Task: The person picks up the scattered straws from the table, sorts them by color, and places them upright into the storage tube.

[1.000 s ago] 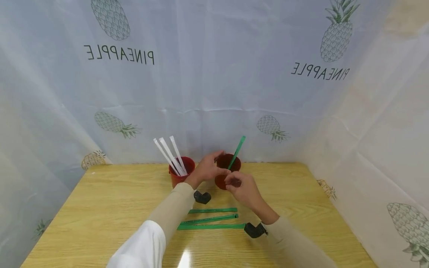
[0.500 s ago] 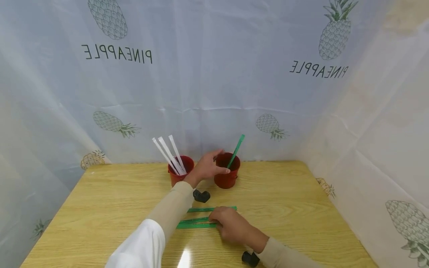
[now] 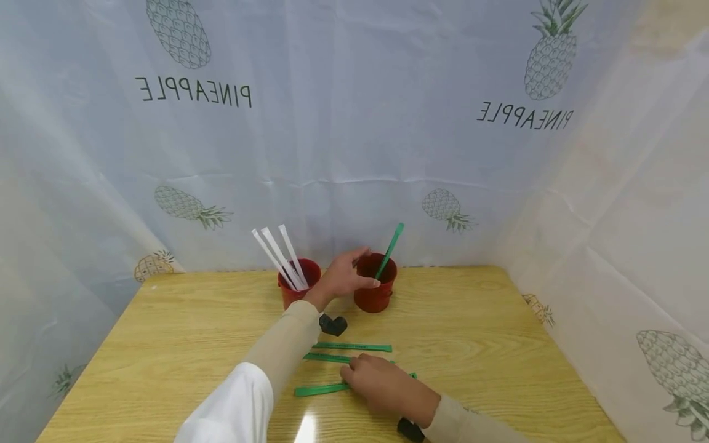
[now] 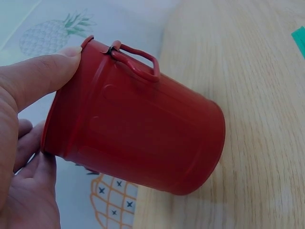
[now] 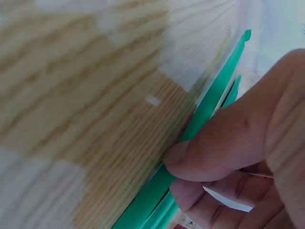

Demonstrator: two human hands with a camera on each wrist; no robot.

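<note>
My left hand [image 3: 346, 275] holds the rim of a small red bucket [image 4: 143, 119], thumb at the lip and fingers on its far side. One green wrapped straw [image 3: 390, 250] leans up out of this bucket. Low over the table, my right hand [image 3: 382, 383] pinches the nearest green wrapped straw [image 5: 209, 105] between thumb and finger; the hand covers the straw's middle in the head view. Just beyond it lie two more green straws, the farther one [image 3: 360, 347] in full sight at its right end and the other partly hidden under my fingers.
Left of my left wrist stands a second red bucket [image 3: 290, 298] with white wrapped straws [image 3: 285, 261] leaning in it. A black wrist camera [image 3: 333, 325] sits under my left wrist. A pineapple-print cloth [image 3: 354, 135] hangs behind the wooden table [image 3: 194, 344].
My right hand has come down from the right bucket to the green straws and pinched the nearest one, which now lies at a different slant. My left hand stays on the bucket.
</note>
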